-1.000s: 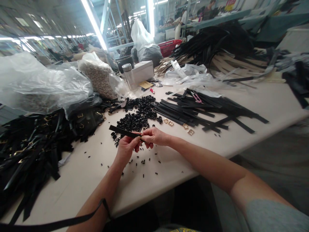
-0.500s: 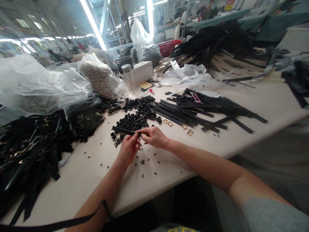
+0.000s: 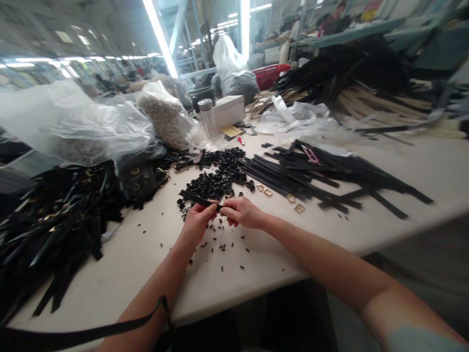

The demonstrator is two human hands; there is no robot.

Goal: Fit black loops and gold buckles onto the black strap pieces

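Observation:
My left hand (image 3: 197, 222) pinches a short black strap (image 3: 196, 199) that sticks out to the upper left. My right hand (image 3: 243, 212) is closed at the strap's near end, fingertips meeting those of the left; what it pinches there is too small to make out. Both hands hover above the pale table (image 3: 120, 264), just in front of a heap of small black loops (image 3: 216, 178). Tiny black bits (image 3: 223, 249) lie scattered under my hands. Several gold buckles (image 3: 293, 200) rest to the right of the loops.
A stack of black straps (image 3: 315, 171) lies right of the loops. A big pile of finished black straps with buckles (image 3: 62, 215) fills the left. Clear plastic bags (image 3: 73, 122), a metal flask (image 3: 207, 115) and a grey box (image 3: 229, 110) stand behind. A black strap (image 3: 73, 336) crosses my left forearm.
The strap's free end has drawn in toward my left hand, so less of it sticks out. The camera has shifted a little; my hands stay together at the same spot.

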